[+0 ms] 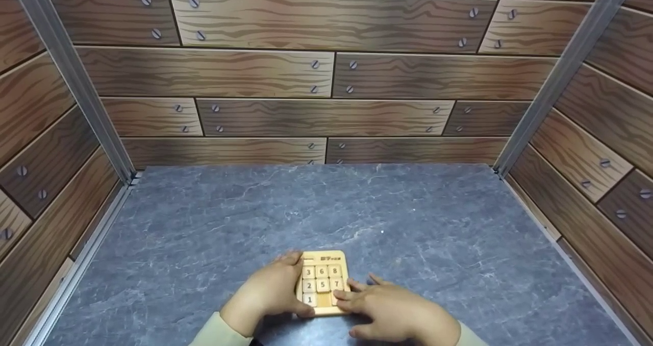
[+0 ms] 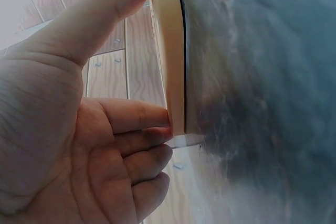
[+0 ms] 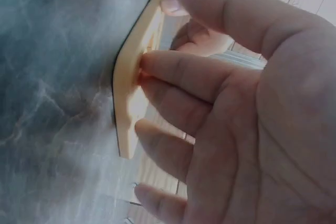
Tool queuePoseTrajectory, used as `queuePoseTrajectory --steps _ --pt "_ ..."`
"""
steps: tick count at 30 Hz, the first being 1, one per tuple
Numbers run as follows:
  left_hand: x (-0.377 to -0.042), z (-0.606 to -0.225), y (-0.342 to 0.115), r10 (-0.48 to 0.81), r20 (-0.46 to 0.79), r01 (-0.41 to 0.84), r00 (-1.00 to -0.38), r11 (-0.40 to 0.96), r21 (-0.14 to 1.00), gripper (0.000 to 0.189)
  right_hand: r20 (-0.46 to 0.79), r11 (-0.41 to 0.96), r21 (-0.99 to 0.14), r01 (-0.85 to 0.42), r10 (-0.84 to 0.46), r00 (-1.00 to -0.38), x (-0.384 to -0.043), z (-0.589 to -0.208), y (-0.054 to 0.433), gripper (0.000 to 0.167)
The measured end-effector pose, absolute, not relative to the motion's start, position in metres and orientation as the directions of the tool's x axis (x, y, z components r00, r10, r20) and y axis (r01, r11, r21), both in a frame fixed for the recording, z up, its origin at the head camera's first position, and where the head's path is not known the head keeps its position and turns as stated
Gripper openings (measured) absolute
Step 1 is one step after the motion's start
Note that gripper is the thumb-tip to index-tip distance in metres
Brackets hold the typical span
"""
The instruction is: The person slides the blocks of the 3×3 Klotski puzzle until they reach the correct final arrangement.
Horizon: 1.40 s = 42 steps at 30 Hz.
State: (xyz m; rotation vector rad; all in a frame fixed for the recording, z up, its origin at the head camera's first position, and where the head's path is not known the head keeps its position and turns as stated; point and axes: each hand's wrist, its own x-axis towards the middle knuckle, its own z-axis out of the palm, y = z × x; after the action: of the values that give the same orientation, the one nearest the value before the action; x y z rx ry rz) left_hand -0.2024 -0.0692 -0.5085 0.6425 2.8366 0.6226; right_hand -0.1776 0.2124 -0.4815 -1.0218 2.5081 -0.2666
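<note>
Puzzle board (image 1: 323, 300), likely light and stiff, best held by its edges: my left grip (image 1: 270, 289) pinches its left corners; my right grip (image 1: 390, 307), fingers spread, touches its right side.

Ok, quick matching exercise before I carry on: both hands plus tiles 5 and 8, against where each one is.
1. left hand
2. right hand
3. tile 5
4. tile 8

A. middle row, middle column
B. at the left side of the sliding number puzzle
C. top row, right column
D. at the puzzle's lower right

Pairs: 1-B, 2-D, 3-A, 4-C
</note>
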Motion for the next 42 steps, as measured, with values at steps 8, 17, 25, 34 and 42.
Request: queuePoseTrajectory --steps 8,17,25,34,42 --pt "-0.206 -0.508 -0.070 0.427 -0.074 0.355 -0.901 0.826 0.438 0.123 -0.142 0.664 -0.153 -0.732 -0.748 -0.648 -0.184 -0.481 0.198 0.045" --pt "-0.203 -0.512 -0.070 0.428 -0.080 0.349 -0.900 0.821 0.452 0.125 -0.030 0.476 -0.083 -0.875 -0.879 -0.476 -0.184 -0.500 0.184 0.063" --pt "-0.204 -0.508 -0.069 0.440 -0.074 0.369 -0.895 0.823 0.432 0.124 -0.089 0.500 -0.169 -0.849 -0.866 -0.492 -0.182 -0.500 0.186 0.059" --pt "-0.206 -0.506 -0.066 0.446 -0.096 0.372 -0.890 0.831 0.414 0.126 -0.202 0.692 -0.207 -0.691 -0.722 -0.662 -0.176 -0.483 0.192 0.050" --pt "-0.204 -0.507 -0.068 0.444 -0.085 0.371 -0.892 0.827 0.422 0.126 0.015 0.606 -0.129 -0.785 -0.790 -0.613 -0.182 -0.494 0.185 0.030"
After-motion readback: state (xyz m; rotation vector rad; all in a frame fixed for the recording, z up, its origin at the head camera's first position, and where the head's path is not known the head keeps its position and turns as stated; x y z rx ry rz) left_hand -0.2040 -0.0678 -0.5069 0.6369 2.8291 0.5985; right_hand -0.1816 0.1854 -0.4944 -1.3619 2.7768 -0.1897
